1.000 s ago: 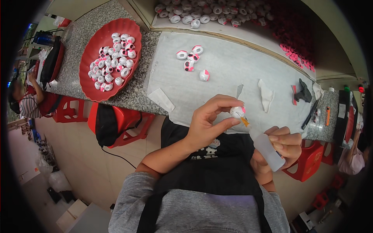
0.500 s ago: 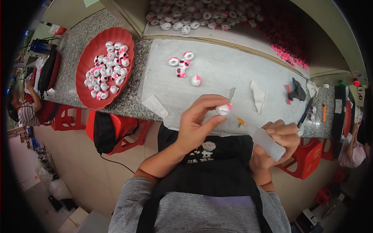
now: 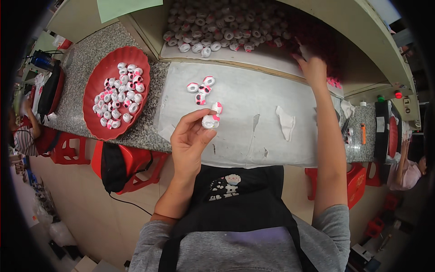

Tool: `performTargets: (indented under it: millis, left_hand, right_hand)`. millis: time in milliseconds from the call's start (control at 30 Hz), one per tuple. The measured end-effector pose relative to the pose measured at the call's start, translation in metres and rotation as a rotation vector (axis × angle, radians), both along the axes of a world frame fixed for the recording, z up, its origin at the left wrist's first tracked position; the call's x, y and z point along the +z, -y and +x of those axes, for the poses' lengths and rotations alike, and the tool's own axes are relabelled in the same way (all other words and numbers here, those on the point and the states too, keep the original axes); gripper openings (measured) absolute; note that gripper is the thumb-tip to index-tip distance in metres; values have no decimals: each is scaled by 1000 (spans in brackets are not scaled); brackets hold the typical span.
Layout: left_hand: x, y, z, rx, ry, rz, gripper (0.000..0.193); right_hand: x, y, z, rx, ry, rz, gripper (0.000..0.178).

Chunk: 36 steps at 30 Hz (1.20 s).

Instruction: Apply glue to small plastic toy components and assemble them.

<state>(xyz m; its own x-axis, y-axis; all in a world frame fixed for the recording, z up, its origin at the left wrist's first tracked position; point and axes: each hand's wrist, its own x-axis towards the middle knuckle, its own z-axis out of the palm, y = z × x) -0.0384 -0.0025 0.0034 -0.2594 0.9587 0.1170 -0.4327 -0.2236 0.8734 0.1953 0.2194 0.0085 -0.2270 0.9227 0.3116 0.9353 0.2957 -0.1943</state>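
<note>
Between the thumb and fingertips of my left hand point(image 3: 190, 138) is a small white animal-head figure point(image 3: 210, 121) with a pink patch. Just behind it another white-and-pink figure point(image 3: 217, 107) rests on the white sheet point(image 3: 235, 90). Several more figures point(image 3: 200, 87) lie close together farther back, some with black spots. My right hand point(image 3: 312, 69) reaches into the shelf, beside a dim heap of small pink pieces point(image 3: 333, 81). A whitish squeeze bottle point(image 3: 304, 51) shows partly in its grip; the fingertips are in shadow.
A red scalloped tray point(image 3: 93, 120) of figures stands on the granite counter at left. The shelf point(image 3: 217, 55) holds many white pieces. A crumpled white cloth point(image 3: 285, 122) and an orange pen-like tool point(image 3: 363, 133) lie to the right. Red stools point(image 3: 158, 167) stand below; people sit at both sides.
My right hand has moved from near my chest, up and forward into the shelf, with the squeeze bottle. My left hand has shifted left, still holding the figure.
</note>
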Motion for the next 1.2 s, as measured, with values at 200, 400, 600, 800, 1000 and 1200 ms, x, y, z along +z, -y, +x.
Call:
performTargets:
  millis: [200, 400, 600, 800, 1000, 1200]
  left_hand:
    - [0, -1, -3, 10, 13, -1, 35]
    - [-3, -1, 2, -26, 44, -23, 35]
    - [-9, -2, 19, -140, 70, -48, 34]
    - [-9, 3, 32, -216, -101, 10, 31]
    - [-10, 3, 37, -159, -365, 87, 28]
    - [-9, 1, 37, -105, -501, 169, 28]
  right_hand:
    - [-20, -17, 4, 171, 11, 266, 25]
    - [4, 30, -5, 21, -551, -232, 24]
    - [20, 158, -42, 186, -1157, -584, 17]
    - [14, 197, -49, 186, -1614, -755, 11]
    - [8, 201, -48, 183, -1640, -755, 13]
    - [9, 203, -53, 179, -1654, -793, 11]
